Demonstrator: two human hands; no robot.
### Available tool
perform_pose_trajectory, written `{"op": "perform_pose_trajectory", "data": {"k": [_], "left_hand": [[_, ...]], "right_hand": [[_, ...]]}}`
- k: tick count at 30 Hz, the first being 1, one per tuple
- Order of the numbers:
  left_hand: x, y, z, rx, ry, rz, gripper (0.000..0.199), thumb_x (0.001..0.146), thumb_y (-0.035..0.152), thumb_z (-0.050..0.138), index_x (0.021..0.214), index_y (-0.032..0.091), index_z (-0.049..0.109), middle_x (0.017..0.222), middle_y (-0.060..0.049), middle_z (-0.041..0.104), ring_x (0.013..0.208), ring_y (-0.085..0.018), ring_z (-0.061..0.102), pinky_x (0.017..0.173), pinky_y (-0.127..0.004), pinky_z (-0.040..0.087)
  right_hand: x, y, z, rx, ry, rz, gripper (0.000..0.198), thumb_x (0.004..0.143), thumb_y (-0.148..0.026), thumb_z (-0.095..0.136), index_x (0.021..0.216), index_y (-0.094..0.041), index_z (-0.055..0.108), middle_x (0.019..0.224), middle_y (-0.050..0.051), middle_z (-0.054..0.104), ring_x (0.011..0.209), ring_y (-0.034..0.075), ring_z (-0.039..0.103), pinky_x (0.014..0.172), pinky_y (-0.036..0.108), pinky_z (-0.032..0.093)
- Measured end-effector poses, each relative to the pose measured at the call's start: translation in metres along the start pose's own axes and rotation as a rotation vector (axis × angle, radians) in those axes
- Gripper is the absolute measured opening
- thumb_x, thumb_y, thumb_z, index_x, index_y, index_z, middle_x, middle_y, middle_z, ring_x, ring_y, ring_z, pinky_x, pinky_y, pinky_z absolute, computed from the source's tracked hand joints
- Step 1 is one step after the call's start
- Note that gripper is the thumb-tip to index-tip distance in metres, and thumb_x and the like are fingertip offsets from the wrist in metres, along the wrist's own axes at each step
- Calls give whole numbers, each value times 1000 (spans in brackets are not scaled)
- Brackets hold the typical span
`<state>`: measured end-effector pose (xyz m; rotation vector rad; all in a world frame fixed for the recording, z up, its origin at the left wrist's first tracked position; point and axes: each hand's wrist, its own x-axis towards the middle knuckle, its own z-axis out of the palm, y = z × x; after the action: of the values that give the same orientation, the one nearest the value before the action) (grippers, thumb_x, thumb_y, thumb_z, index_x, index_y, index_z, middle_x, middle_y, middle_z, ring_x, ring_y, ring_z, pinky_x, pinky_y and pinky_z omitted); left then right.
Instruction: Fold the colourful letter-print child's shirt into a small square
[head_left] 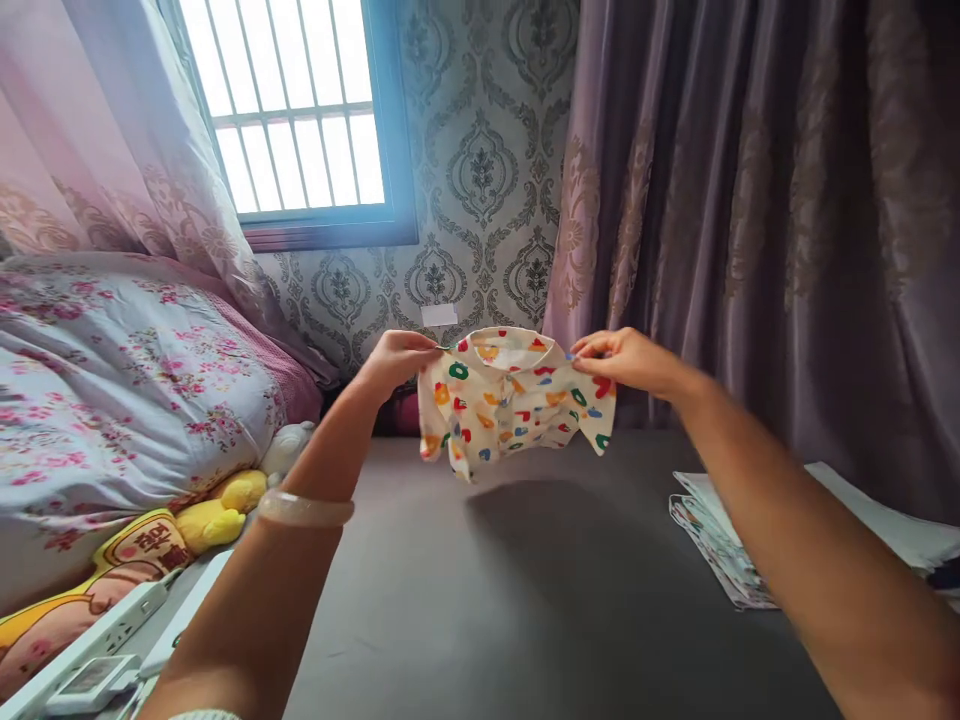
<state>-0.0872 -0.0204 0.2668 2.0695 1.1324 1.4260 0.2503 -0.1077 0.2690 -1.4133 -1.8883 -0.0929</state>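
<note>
A small cream shirt with a round neckline and red, green, yellow and blue prints hangs stretched between my two hands. My left hand pinches it at the left shoulder, thumb and fingers pressed together on the cloth. On the other shoulder my right hand has a similar pinch. The shirt's lower edge is lifted above the grey surface, where a dark shadow falls beneath it. A pale bangle circles my left forearm.
Folded cloths lie in a pile at the right. To the left are a floral quilt, a yellow plush toy and a white power strip with a charger plugged in. Curtains and a barred window stand behind.
</note>
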Motion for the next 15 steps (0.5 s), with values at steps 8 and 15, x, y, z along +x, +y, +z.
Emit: {"op": "perform_pose_trajectory", "data": {"k": [8, 15], "left_hand": [[-5, 12, 11, 34, -97, -179, 13, 52, 31, 73, 56, 20, 68, 62, -4, 66, 85, -29, 63, 73, -37, 47], [-14, 14, 2, -358, -350, -19, 28, 54, 43, 75, 69, 19, 73, 75, -6, 71, 78, -25, 66, 71, -39, 51]], "right_hand": [[8, -13, 3, 113, 30, 106, 25, 65, -46, 70, 64, -21, 71, 91, 2, 70, 82, 19, 63, 69, 28, 50], [-4, -11, -2, 451, -309, 3, 40, 64, -59, 69, 76, -21, 74, 85, 5, 70, 84, 21, 63, 74, 33, 49]]}}
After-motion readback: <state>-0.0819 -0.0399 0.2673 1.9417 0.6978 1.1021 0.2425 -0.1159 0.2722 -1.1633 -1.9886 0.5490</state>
